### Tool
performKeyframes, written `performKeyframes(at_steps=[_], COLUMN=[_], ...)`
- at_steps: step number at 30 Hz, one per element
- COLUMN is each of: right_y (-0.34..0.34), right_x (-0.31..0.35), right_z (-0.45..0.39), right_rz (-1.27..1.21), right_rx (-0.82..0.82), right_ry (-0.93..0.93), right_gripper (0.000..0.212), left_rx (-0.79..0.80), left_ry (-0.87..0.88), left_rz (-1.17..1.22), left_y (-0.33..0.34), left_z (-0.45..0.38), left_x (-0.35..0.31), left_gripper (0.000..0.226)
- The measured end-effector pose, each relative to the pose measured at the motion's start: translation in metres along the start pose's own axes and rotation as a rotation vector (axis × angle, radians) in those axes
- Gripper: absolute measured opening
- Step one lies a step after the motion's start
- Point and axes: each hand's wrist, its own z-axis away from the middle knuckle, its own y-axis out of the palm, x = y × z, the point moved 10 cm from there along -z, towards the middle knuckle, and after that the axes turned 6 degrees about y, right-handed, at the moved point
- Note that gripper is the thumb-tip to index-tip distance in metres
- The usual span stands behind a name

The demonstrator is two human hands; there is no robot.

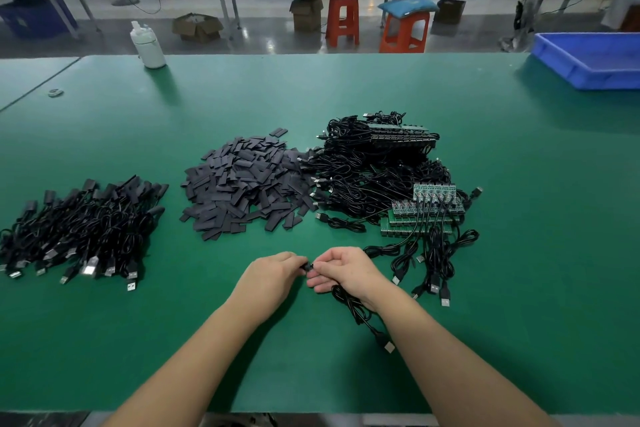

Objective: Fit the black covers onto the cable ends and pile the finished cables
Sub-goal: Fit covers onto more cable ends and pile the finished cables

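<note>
Both hands [309,269] pinch a cable [349,302] end, the cover between fingertips mostly hidden.

Two bare forearms entering from bottom edge, uncovered right down to the frame edge, no sleeves or cuffs in view. Left hand [273,276] bare: no glove, ring, watch or wristband. Right hand [346,272] likewise bare, wrist unadorned. Fingernails too small to make out. Nothing worn anywhere on visible parts. Rest of body out of shot.
</note>
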Motion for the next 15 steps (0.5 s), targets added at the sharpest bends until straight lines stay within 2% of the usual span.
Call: performKeyframes(at_steps=[6, 10, 12, 15], right_y=[-0.001, 0.000, 0.001, 0.001], right_x=[0.000, -0.001, -0.001, 0.000], right_z=[0.000, 0.000, -0.001, 0.000], right_rz=[0.006, 0.025, 0.038, 0.055], right_rx=[-0.011, -0.027, -0.046, -0.075], right_ry=[0.003, 0.008, 0.012, 0.013], right_gripper=[0.006, 0.002, 0.003, 0.002], left_rx=[0.102, 0.239, 0.298, 0.305], left_ry=[0.049, 0.035, 0.023, 0.000], left_rz=[-0.055, -0.192, -0.268, -0.302], left_y=[0.008, 0.021, 0.026, 0.028], left_z=[-0.004, -0.002, 0.000, 0.002], left_x=[-0.005, -0.002, -0.001, 0.001], left_gripper=[0.028, 0.035, 0.034, 0.030])
